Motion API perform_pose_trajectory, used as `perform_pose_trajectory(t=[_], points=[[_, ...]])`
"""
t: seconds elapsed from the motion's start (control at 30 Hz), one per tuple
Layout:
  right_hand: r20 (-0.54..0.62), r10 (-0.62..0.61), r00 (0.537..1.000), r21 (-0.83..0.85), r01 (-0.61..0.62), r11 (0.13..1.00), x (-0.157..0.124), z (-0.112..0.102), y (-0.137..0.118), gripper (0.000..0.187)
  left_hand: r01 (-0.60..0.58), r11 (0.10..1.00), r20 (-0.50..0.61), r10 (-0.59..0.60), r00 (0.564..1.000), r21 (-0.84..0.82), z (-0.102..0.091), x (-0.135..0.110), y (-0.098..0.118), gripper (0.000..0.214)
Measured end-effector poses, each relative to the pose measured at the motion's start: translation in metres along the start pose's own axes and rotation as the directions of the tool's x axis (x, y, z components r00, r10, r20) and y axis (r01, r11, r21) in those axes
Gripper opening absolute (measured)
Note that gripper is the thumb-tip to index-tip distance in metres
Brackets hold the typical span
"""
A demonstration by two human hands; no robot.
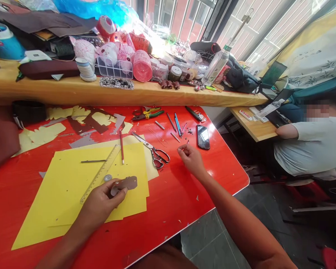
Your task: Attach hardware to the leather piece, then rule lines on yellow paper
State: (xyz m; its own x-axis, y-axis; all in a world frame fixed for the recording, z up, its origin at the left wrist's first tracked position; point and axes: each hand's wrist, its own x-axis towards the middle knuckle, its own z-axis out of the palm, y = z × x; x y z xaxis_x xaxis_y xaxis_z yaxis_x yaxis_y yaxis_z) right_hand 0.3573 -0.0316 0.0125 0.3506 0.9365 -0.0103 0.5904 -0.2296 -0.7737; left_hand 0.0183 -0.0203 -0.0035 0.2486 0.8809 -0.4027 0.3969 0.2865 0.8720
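My left hand (105,198) is closed on a small brown leather-like piece (131,182) with rounded corners and small holes, held above yellow sheets (58,186). Beside that hand a clear ruler (96,179) lies slantwise, with a round metal disc (108,178) near it. A dark red pencil (121,147) rests on the sheets. My right hand (192,158) has its fingers pinched together near the table's far right; a thin pinkish tip shows at the fingertips, too small to name. Scissors (154,151) with dark handles lie between the hands, and a phone (203,136) lies beyond the right hand.
Pliers (151,113), blue pens (177,124) and tiny dark pieces (189,131) lie at the back of the red table (184,205). Scraps (42,136) cover the back left. A crowded ledge (168,98) runs behind. Another person (316,142) sits at right.
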Motion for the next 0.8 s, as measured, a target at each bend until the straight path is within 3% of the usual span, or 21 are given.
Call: perform_pose_trajectory(t=[0.2, 0.33, 0.57, 0.8], points=[[-0.128, 0.017, 0.992, -0.195, -0.042, 0.98, 0.041, -0.03, 0.032, 0.026, 0.006, 0.999, -0.014, -0.006, 1.0, 0.038, 0.0, 0.003, -0.003, 0.043], [-0.153, 0.056, 0.987, -0.312, -0.102, 0.945, 0.061, -0.042, 0.045, 0.022, 0.001, 0.999, -0.018, 0.0, 1.0, 0.052, -0.001, 0.006, -0.011, 0.042], [-0.145, 0.11, 0.983, -0.458, -0.165, 0.873, 0.093, -0.047, 0.045, 0.022, -0.012, 1.0, -0.007, 0.012, 1.0, 0.005, -0.003, 0.007, -0.02, 0.038], [-0.137, 0.136, 0.981, -0.551, -0.189, 0.813, 0.112, -0.046, 0.048, 0.024, 0.054, 0.995, -0.028, -0.057, 0.998, -0.079, -0.001, 0.004, -0.004, 0.032]])
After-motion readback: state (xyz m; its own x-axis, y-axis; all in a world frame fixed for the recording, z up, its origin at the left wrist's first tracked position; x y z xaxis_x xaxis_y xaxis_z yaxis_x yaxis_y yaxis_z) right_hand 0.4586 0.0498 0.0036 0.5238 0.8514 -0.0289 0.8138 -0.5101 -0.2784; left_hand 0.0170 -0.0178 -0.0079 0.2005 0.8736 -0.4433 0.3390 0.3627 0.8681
